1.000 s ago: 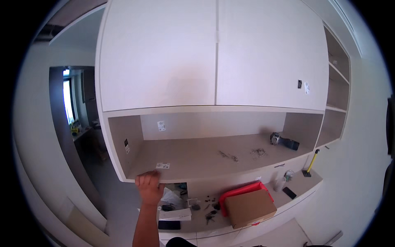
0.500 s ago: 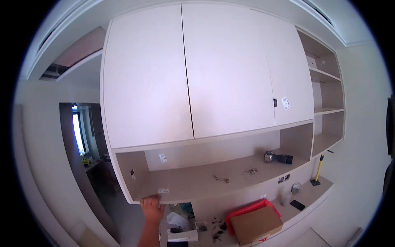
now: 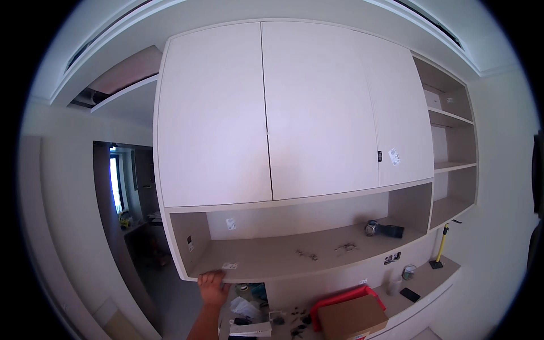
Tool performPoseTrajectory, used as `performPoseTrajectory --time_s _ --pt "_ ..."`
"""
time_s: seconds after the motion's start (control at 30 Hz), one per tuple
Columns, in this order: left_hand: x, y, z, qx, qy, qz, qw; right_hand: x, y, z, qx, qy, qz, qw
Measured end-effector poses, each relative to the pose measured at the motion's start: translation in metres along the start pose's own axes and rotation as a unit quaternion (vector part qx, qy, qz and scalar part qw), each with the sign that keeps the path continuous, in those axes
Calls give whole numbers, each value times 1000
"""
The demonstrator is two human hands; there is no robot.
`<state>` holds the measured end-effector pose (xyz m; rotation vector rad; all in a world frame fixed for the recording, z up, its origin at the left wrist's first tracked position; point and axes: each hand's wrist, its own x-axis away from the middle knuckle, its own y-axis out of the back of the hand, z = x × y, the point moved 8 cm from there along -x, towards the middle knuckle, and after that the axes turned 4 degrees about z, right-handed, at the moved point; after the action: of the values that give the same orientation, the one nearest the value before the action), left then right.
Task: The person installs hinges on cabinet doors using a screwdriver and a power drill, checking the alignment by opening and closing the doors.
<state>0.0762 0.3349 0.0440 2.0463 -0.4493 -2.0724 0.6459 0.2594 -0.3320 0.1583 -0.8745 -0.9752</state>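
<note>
Viewpoint: tilted up since the earliest frame, showing more of the cabinet doors (image 3: 317,113); my left hand (image 3: 213,288) stays at the same edge.
Grip: fingers partly curled over the front of the open shelf (image 3: 255,245), near its left end; thumb pressure I cannot tell.
Right hand: out of view.
White sticker (image 3: 229,266): just beyond my fingertips; if smooth, it could cost me hold should they creep onto it.
Loose hardware (image 3: 345,247): scattered mid-shelf; a jolt through my grip could send pieces off the front.
Power tool (image 3: 390,231): lies toward the right end; hard jarring could shift it.
</note>
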Motion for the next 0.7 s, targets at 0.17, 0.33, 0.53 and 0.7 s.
performPoseTrajectory --time_s 0.17,0.33,0.53,0.7 --pt "0 -1 1 5 -8 -6 1000 0 1 0 3 12 -15 1000" --pt "5 -4 4 -8 1 3 1000 -27 19 -10 2 102 -100 990" --pt "0 -22 -4 -4 -18 1 1000 -35 136 47 174 246 -445 843" --pt "3 -21 6 -16 6 50 999 40 268 199 112 413 -551 716"
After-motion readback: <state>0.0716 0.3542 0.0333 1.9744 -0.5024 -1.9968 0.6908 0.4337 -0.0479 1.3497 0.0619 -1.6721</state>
